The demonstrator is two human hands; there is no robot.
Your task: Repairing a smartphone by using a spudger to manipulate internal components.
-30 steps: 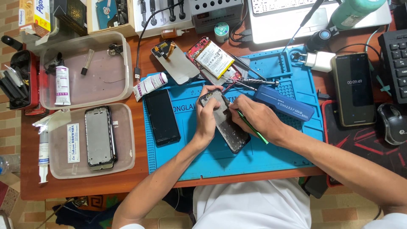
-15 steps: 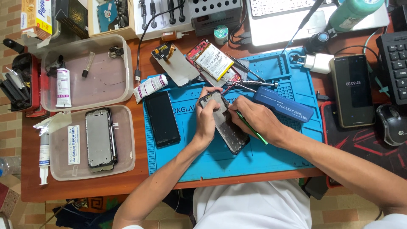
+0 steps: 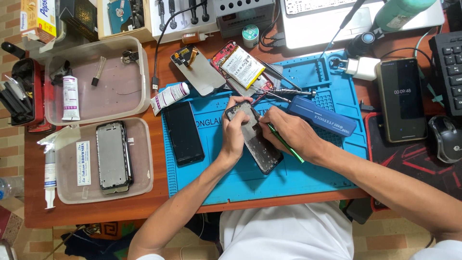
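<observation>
Blue silicone work mat (image 3: 298,178): I see it spread over the wooden desk (image 3: 96,212), carrying everything the hands are on.
Phone frame (image 3: 254,138): dark, lying slanted on the mat, its upper end under my left fingers, its lower end poking out below both hands.
Left hand (image 3: 234,136): fingers curled over the frame's upper left edge, clamped on it and pinning it to the mat.
Right hand (image 3: 288,134): closed around a green-handled tool (image 3: 285,144), pen-fashion; I see the tip meet the frame's right edge, just beside the left fingertips.
Left of the grip: a black phone (image 3: 183,134) flat on the mat, near the left wrist; above it a white glue tube (image 3: 168,97).
Right of the grip: a blue tool case (image 3: 321,116), touching the back of the right hand as far as I can tell.
Above the grip: an opened red phone with its battery (image 3: 242,66) showing, tweezers (image 3: 284,92) beside it.
Far left: two clear plastic trays, the nearer tray (image 3: 142,159) holding another phone frame.
Far right: a phone with a lit screen (image 3: 401,99), well apart.
</observation>
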